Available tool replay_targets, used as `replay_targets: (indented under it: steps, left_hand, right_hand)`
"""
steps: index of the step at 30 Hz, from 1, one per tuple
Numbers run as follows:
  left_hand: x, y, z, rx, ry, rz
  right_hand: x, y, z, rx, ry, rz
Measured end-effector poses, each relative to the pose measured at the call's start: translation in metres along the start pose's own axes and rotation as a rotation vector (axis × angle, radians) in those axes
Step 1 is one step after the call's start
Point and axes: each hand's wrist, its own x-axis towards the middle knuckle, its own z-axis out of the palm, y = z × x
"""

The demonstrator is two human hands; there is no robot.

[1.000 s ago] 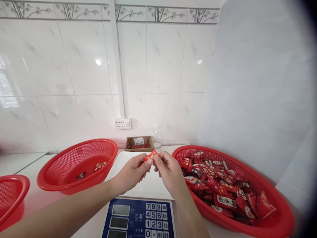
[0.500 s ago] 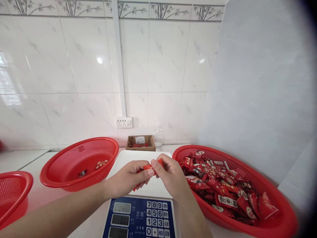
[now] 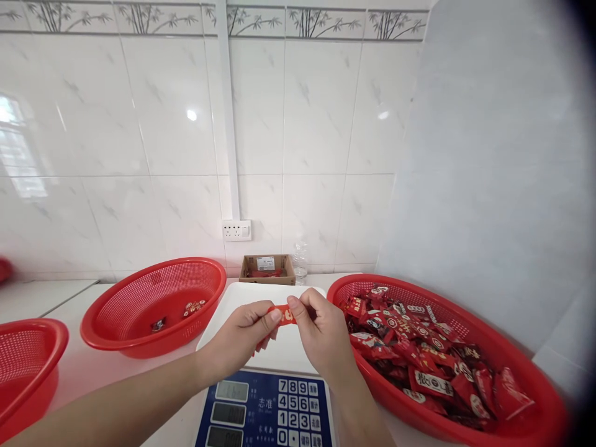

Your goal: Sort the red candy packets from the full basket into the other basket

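At the bottom centre of the frame stands an electronic price scale (image 3: 265,406), its blue panel carrying three display windows at left and a block of white number keys at right. Above its white pan (image 3: 291,357), in the lower middle of the frame, are the person's two bare hands. The left hand (image 3: 243,334) pinches the left end of a small red snack packet (image 3: 286,315) between thumb and fingers; the right hand (image 3: 328,330) has its grip closed on the right end. The packet is held level between them, yellowish print showing. A sliver of red also shows beneath the left hand; I cannot tell what it belongs to.

At lower right, just beside the scale, a red plastic colander (image 3: 542,416) holds a heap of mostly red snack packets (image 3: 419,357). At the lower left edge, another colander (image 3: 58,347) is partly cut off. Between it and the scale, a third colander (image 3: 162,347) on the white tabletop (image 3: 79,372) contains a dark packet (image 3: 158,324) and a patterned packet (image 3: 194,307).

Farther back, near the middle, sit a cardboard box (image 3: 267,281) with red packets inside and a clear plastic container (image 3: 300,261). Behind them, the tiled wall (image 3: 316,112) bears a power socket (image 3: 236,230).
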Motion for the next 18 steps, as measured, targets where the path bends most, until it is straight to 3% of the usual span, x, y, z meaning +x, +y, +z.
replay_targets:
  steps: [4, 8, 14, 18]
  left_hand:
    - [-0.002, -0.008, -0.005, -0.018, 0.023, -0.041]
    - [-0.005, -0.014, -0.026, 0.053, 0.116, -0.071]
    - [-0.006, -0.03, -0.098, 0.269, 0.428, -0.159]
    - [-0.009, -0.053, -0.149, 0.411, 0.508, -0.265]
  right_hand:
    - [0.0, 0.002, 0.004, -0.007, -0.052, 0.024]
    - [0.001, 0.006, 0.001, -0.061, -0.012, 0.046]
    - [0.006, 0.009, -0.024, 0.058, 0.222, 0.117]
    - [0.006, 0.007, -0.028, 0.058, 0.198, 0.112]
